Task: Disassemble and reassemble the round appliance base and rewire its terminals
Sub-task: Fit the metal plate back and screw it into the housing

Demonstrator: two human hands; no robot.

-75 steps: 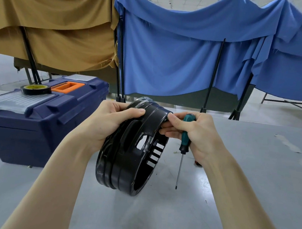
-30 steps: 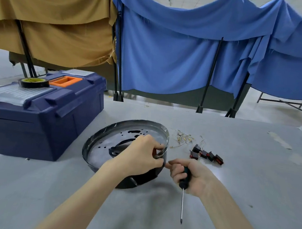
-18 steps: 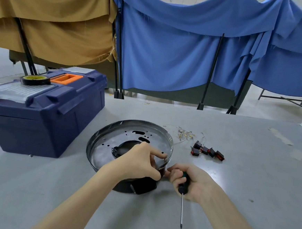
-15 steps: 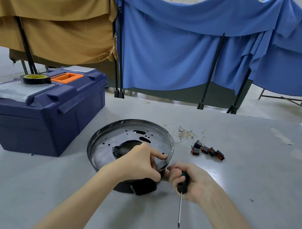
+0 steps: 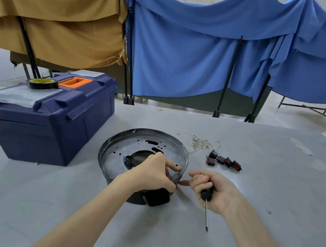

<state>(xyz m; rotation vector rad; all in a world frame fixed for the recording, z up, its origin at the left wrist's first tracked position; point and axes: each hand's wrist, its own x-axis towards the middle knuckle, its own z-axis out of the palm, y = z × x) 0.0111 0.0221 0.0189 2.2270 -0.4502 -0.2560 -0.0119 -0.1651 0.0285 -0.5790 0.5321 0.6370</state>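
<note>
The round appliance base point(image 5: 129, 150) sits flat on the grey table, its perforated metal plate facing up inside a black housing. My left hand point(image 5: 154, 173) grips the base's near right rim, thumb outside and fingers over the edge. Just right of it, my right hand point(image 5: 211, 189) holds a green-handled screwdriver point(image 5: 206, 208) with its shaft pointing toward me; that hand's fingertip touches the rim. Several black and red rocker switches point(image 5: 223, 161) and loose terminal wires point(image 5: 199, 142) lie behind my right hand.
A dark blue toolbox point(image 5: 47, 118) with an orange handle stands at the left, a roll of black tape point(image 5: 42, 83) on its lid. Brown and blue cloths hang on black stands beyond the table point(image 5: 270, 190).
The base went from upright in both hands to lying flat on the table, plate up. Both hands now stay at its near right rim; in the last half second hardly anything shifted.
</note>
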